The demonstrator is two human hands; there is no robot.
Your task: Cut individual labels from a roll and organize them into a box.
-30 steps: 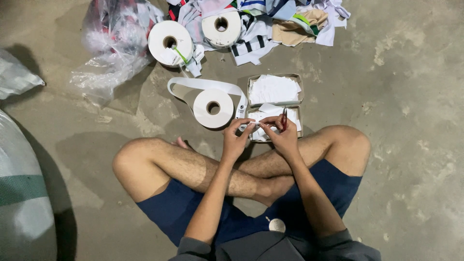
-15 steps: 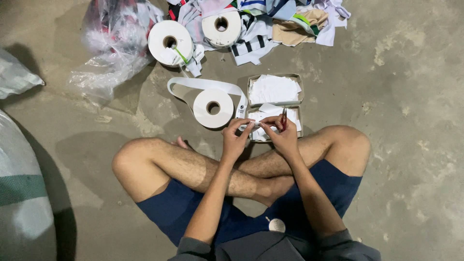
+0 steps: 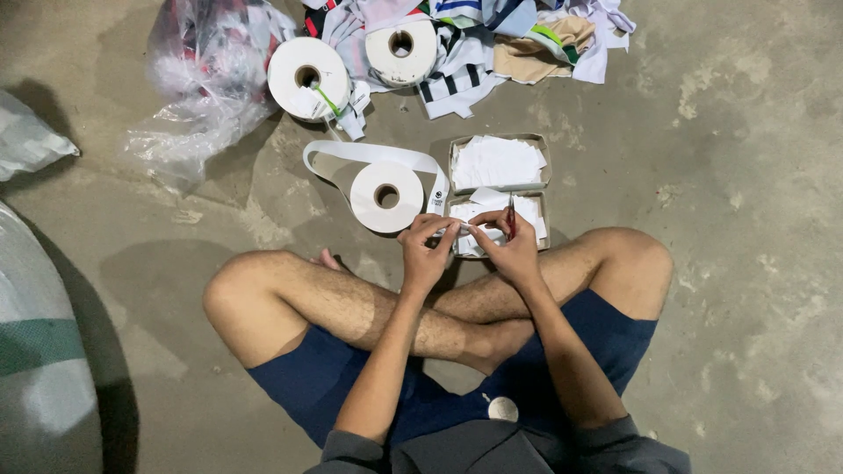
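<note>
Looking down from the head cam, I sat cross-legged on the concrete floor (image 3: 755, 175), both hands up front at knee level. Left hand (image 3: 426, 250) was pinched on a short strip of white tape (image 3: 463, 227), fingers curled tight round its left end. Right hand (image 3: 514, 246) gripped the other end of that strip and also carried a thin red-handled tool (image 3: 510, 215), prob. small scissors or a snipper; too small to be sure. So both hands were clenched, none released.

Vs. a sec ago: barely any shift. Hands sat at the same spot over the lower tray, strip held between them the same way, tool upright in the right hand as before. Legs, rolls, trays didn't move. My read: the work was mid-step on that one strip, w/ nothing dropped into a tray in that second.

Strip location: held in the air between the two hands, just above the near edge of the lower tray (image 3: 537, 230), which held loose white cut pieces. Upper tray (image 3: 544, 154), touching it on the far side, was full of the same white pieces.

Left of the trays lay a white tape roll (image 3: 386, 195), its loose tail looping back round behind it and toward my left hand. Two more rolls further off: one w/ a green stick in the core (image 3: 307, 75), one (image 3: 400, 51) resting on the heap of mixed fabric scraps (image 3: 536, 35). Clear plastic bag (image 3: 206, 79) far left, well apart.
</note>
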